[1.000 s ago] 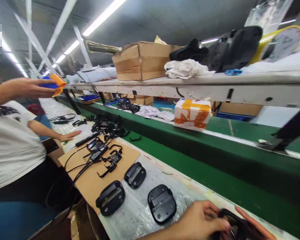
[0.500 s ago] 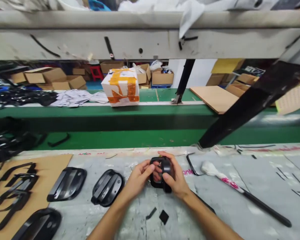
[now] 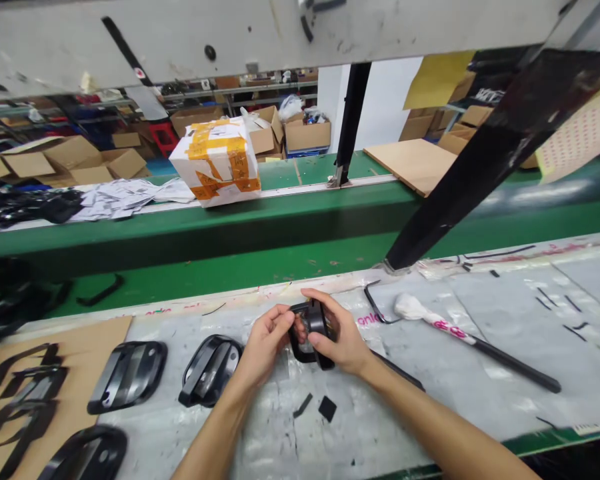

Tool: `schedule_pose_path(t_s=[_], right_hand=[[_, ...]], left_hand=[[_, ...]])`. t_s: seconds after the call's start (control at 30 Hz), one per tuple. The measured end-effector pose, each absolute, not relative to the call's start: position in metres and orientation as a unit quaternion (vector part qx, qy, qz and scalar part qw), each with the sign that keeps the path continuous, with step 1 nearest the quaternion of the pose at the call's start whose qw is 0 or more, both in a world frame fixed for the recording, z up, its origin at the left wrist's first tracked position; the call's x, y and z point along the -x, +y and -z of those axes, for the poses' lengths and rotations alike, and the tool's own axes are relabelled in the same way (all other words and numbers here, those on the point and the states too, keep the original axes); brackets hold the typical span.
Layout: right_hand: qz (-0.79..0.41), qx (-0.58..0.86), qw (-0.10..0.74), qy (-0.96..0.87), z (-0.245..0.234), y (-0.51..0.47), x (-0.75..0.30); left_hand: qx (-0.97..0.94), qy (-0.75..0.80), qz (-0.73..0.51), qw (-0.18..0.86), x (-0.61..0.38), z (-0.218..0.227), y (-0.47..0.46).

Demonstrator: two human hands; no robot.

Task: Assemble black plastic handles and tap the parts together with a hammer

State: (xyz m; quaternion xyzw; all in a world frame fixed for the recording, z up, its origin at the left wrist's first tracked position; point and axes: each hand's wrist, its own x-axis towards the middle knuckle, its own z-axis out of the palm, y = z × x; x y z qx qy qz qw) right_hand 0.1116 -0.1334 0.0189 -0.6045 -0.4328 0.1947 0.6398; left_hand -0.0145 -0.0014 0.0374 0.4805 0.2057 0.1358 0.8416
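Item, at the counter [image 3: 500, 300]: one black moulded plastic piece [image 3: 312, 328], held upright above the surface between both hands, its open frame facing the wearer. Left hand [image 3: 265, 335]: fingers curled closed against the piece's near side. Right hand [image 3: 341, 333]: fingers wrapped over its top edge, thumb pressed on its front; the piece sat inside both grips. Beside the left wrist: two similar black moulded covers [image 3: 127, 377], lying flat. Further left: a cardboard sheet [image 3: 75, 373] bearing black strips [image 3: 25, 400]. Below the hands: two small black plastic scraps [image 3: 327, 409], apart from each other. Right of the hands: a black-handled tool with a white-wrapped tip [image 3: 473, 350]. Beyond: a taped parcel [image 3: 215, 162] on a green conveyor [image 3: 280, 175].
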Motion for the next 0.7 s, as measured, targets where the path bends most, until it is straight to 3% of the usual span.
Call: schedule_pose_path(t_s=[0.17,0.57,0.7], right_hand=[[-0.167,0.599,0.650,-0.438,-0.0197,-0.1333,-0.1105],[-0.100,0.601,0.623,-0.491,-0.0134,-0.1333,-0.1127],[-0.131,0.583,0.645,-0.477,-0.0172,-0.1347,-0.1114]], left_hand=[[-0.464,0.205,-0.143,0.850,0.0111,-0.0363,-0.0065],[-0.643,0.241,-0.186,0.703,0.0136,-0.0367,-0.0033],[-0.561,0.194,-0.153,0.790,0.0140,-0.0374,-0.0007]])
